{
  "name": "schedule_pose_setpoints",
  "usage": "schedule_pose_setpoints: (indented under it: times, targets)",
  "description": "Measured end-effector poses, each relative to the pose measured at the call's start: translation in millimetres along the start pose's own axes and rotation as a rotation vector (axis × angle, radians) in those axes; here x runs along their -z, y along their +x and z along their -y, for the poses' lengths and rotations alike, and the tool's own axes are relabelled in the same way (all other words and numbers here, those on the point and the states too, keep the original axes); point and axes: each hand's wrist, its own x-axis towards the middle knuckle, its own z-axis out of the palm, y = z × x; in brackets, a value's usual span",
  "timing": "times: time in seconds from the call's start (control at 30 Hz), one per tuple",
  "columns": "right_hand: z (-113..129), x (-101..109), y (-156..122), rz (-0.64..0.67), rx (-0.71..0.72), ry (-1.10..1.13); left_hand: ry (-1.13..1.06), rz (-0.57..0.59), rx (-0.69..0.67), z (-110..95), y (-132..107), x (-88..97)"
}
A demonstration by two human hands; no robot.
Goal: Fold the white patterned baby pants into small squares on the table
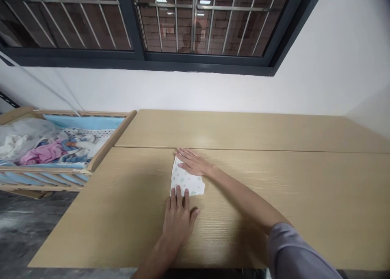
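Note:
A small piece of white cloth with a light printed pattern (pixel 186 182) lies flat on the wooden table (pixel 122 205); it looks folded, though I cannot tell what garment it is. My right hand (pixel 192 162) rests flat across its far edge, fingers stretched out to the left and covering the upper corner. At the near edge, my left hand (pixel 179 216) lies with its fingers spread, the fingertips touching the cloth and the thumb out to the right.
To the left stands a wooden crib (pixel 112 142) with blue lining, holding a pink cloth (pixel 42 152), other crumpled fabrics and a clear plastic bag (pixel 27 128). A seam runs across the tabletop. Behind it rise a white wall (pixel 189 90) and a barred window (pixel 207 61).

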Motion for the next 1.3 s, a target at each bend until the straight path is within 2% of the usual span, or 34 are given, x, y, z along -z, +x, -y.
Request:
schedule_pose_setpoints:
  times: [0.13,0.27,0.4,0.47,0.57,0.63,0.73,0.83,0.97,1.07,1.17,1.3]
  targets:
    - [25,25,-32,-0.067,-0.074,0.052,-0.045,0.022,-0.031,13,5,2.5]
    - [50,38,-75,-0.060,-0.041,0.063,-0.162,0.063,-0.163,50,17,9.6]
    - [63,23,-109,-0.022,-0.025,0.001,-0.248,0.034,-0.237,83,25,15.1]
    - [65,10,-119,-0.052,-0.029,-0.064,-0.227,0.040,-0.264,88,25,15.5]
    - [68,-3,-124,-0.138,-0.038,-0.101,-0.177,0.046,-0.299,86,21,15.5]
    - [73,-3,-122,-0.186,-0.062,-0.077,-0.140,0.026,-0.282,82,23,17.9]
    - [79,7,-115,-0.229,-0.148,0.024,-0.119,-0.007,-0.206,80,35,27.5]
    - [76,18,-101,-0.281,-0.257,0.133,-0.119,-0.013,-0.134,84,60,39.0]
    - [51,22,-70,-0.387,-0.371,0.250,-0.067,0.018,-0.098,94,103,42.2]
    - [26,16,-45,-0.457,-0.463,0.274,-0.039,0.016,-0.083,102,134,31.7]
    - [5,7,-25,-0.473,-0.581,0.260,-0.023,0.020,-0.065,108,161,13.8]
    - [-10,-7,-13,-0.482,-0.705,0.239,-0.025,0.040,-0.059,112,183,-8.9]
